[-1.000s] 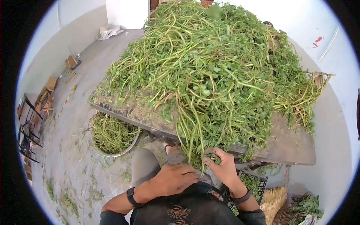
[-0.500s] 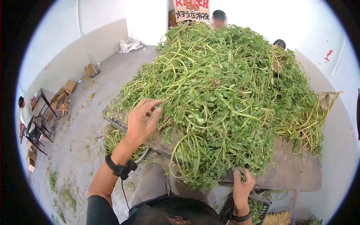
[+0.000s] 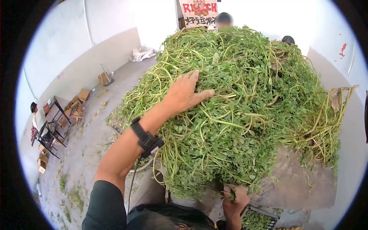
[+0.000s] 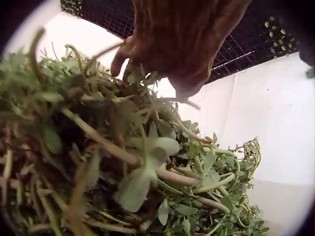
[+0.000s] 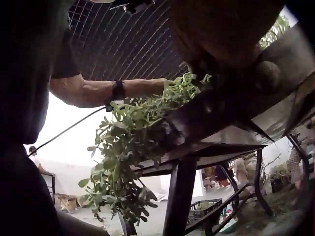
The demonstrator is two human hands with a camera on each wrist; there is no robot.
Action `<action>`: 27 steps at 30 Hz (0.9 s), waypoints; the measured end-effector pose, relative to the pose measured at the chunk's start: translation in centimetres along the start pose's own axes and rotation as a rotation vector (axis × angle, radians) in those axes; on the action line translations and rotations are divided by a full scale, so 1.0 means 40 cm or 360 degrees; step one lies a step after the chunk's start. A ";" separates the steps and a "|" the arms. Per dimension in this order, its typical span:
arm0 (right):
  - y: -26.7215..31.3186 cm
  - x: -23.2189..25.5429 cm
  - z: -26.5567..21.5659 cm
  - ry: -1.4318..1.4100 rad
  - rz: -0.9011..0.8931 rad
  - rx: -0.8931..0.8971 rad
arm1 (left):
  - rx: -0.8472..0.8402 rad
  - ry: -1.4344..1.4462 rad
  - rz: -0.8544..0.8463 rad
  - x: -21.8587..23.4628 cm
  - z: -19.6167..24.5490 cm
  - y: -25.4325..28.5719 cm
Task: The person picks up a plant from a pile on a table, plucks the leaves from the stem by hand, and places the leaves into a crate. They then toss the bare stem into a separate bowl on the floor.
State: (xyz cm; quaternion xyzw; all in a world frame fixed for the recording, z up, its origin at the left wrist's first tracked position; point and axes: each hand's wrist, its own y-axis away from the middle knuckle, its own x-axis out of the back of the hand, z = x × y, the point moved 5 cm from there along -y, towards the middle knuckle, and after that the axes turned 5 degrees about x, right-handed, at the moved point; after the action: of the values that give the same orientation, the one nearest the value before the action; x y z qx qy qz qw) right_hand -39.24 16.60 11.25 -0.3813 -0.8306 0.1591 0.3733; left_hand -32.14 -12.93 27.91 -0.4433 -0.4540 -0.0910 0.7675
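Note:
A tall heap of green leafy stems (image 3: 230, 134) covers the table, its front part hanging over the near edge. My left hand (image 3: 184, 92) lies on the upper left of the heap, fingers spread and thumb pointing right. In the left wrist view that hand (image 4: 182, 44) comes down onto the stems (image 4: 133, 182), fingertips partly hidden among leaves. Low at the table's front edge, my right hand (image 3: 234, 201) has curled fingers around a small bit of greens (image 3: 231, 196). The right wrist view shows this hand (image 5: 221, 34) dark, above the table edge.
The table's bare right part (image 3: 303, 184) shows beside the heap. Below stands a black crate (image 3: 274, 222) with greens; a basin rim (image 3: 147, 165) shows under my left forearm. Another person (image 3: 224, 21) is behind the heap; someone (image 3: 39, 117) sits far left near boxes (image 3: 83, 95).
My left hand has moved from the near stems out to the heap's left side, then up and right onto its top. My right hand has moved down to the table's edge. The view has tilted up.

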 end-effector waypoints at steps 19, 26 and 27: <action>0.001 -0.018 -0.033 -0.0039 -0.0044 0.0239 | 0.0188 0.0403 -0.0321 0.128 -0.145 0.112; 0.010 -0.021 -0.022 -0.0083 -0.0015 0.0252 | 0.0090 0.0047 -0.0121 0.143 -0.041 0.098; 0.011 -0.017 -0.023 -0.0125 0.0006 0.0287 | 0.0222 -0.0111 -0.0154 0.115 -0.049 0.098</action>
State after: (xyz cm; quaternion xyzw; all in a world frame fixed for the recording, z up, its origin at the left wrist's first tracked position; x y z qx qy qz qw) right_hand -38.03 16.34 11.30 -0.3411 -0.8263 0.2487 0.3728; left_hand -26.18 -10.92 28.76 -0.3692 -0.5067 -0.0808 0.7749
